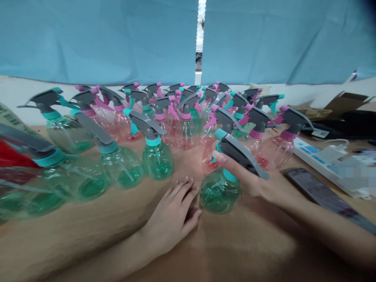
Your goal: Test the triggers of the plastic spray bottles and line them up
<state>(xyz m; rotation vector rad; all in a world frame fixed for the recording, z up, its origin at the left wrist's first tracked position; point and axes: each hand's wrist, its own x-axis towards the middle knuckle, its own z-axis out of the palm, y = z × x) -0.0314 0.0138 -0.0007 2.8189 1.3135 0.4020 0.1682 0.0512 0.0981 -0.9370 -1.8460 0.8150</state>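
Held spray bottle point(219, 196): see-through green; turquoise collar and nozzle; dark grey head;
Green bottles point(158, 161): turquoise collars; grey heads;
Pink bottles point(186, 132): pink collars and nozzles; grey heads;
Cloth backdrop point(88, 39): plain blue;
Tabletop point(117, 215): light brown;
Power strip point(327, 168): white with blue patches

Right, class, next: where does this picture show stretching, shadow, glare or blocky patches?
Head view: the bottle near the left edge looks stretched and smeared; head view: shadow darkens the table below the right forearm; head view: the strip between the blue sheets is glaringly bright; head view: the right edge looks pixelated.
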